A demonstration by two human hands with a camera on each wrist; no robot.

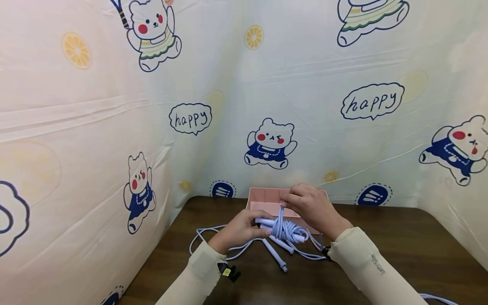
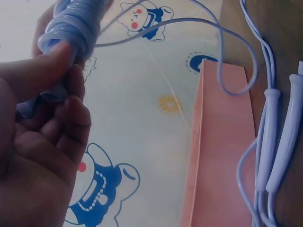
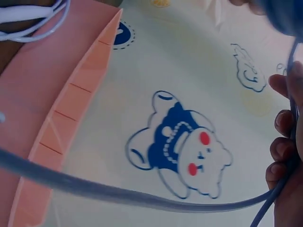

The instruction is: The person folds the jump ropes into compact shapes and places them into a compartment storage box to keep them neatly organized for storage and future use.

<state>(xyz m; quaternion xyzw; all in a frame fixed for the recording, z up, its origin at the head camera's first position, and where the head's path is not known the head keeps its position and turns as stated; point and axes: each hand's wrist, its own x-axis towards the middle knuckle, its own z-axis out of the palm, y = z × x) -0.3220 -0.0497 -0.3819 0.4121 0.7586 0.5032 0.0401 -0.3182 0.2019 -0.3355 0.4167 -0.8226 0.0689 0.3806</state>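
A lavender-blue jump rope [image 1: 286, 231] is wound in several turns round its handles, held above the table. My left hand [image 1: 241, 228] grips the handle ends on the left; in the left wrist view its thumb presses below the coils [image 2: 75, 23]. Just right of and above the coils, my right hand [image 1: 310, 207] pinches a taut strand [image 1: 281, 214] of the rope. The right wrist view shows the strand running past the curled fingers [image 3: 284, 146]. Another lavender jump rope lies under the hands, its two handles [image 1: 275, 255] side by side and its cord [image 1: 238, 247] loosely looped.
Behind the hands stands a pink open box [image 1: 257, 194], partly hidden by the right hand. More lavender cord [image 1: 436, 298] lies at the table's lower right. A printed cloth [image 1: 228, 76] hangs round the back and sides of the dark wooden table [image 1: 400, 245].
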